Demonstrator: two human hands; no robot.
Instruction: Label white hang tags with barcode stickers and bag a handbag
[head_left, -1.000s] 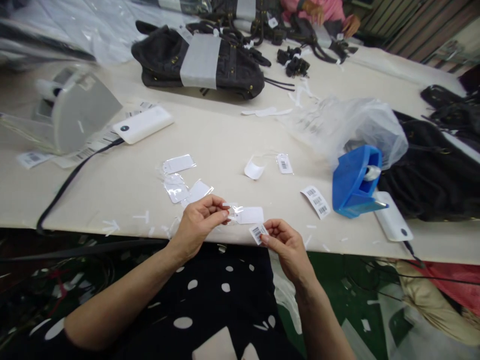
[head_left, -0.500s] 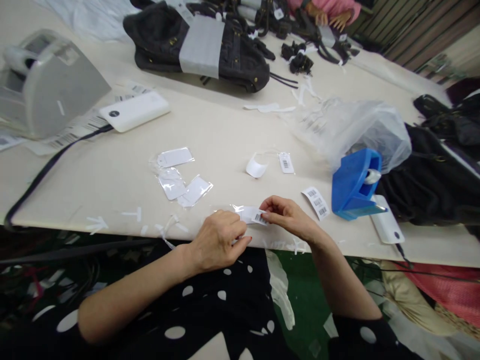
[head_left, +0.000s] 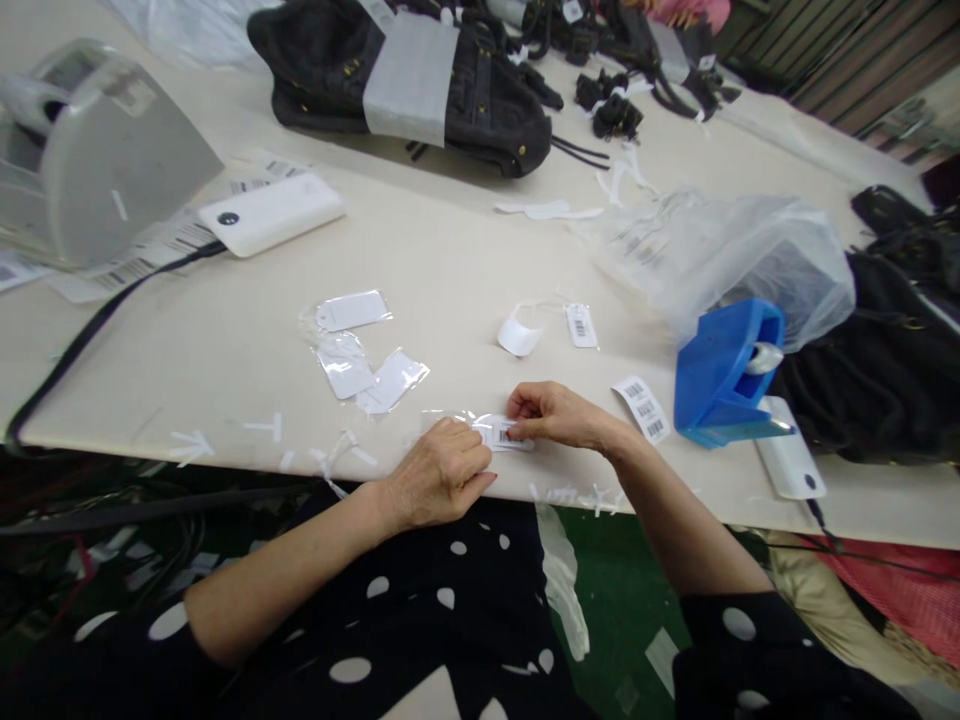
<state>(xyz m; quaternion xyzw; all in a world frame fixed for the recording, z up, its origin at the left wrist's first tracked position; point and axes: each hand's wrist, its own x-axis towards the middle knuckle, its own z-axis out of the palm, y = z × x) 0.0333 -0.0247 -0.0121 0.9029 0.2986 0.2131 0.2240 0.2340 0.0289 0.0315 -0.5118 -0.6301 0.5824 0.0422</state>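
Observation:
A white hang tag (head_left: 484,430) in a clear sleeve lies near the table's front edge. My left hand (head_left: 439,470) is closed over its left part, fingers curled and hiding that end. With thumb and fingertips together, my right hand (head_left: 559,415) holds a small barcode sticker (head_left: 512,434) against the tag's right end. Three sleeved white tags, one on top (head_left: 352,311), lie beyond my left hand. Past my right hand are a curled white paper piece (head_left: 519,335) and a small barcode tag (head_left: 581,326) on a string. A strip of barcode stickers (head_left: 643,408) lies beside my right forearm.
A blue tape dispenser (head_left: 705,385) and a white power bank (head_left: 791,455) stand at right, before a clear plastic bag (head_left: 780,250) and black bags (head_left: 892,370). Left are a grey dispenser (head_left: 112,160) and another power bank (head_left: 274,213). A wrapped black handbag (head_left: 315,70) lies behind.
My right hand has moved slightly left with the barcode sticker, which now lies flatter over the tag's end. My left hand stays almost in place. The view has shifted a little.

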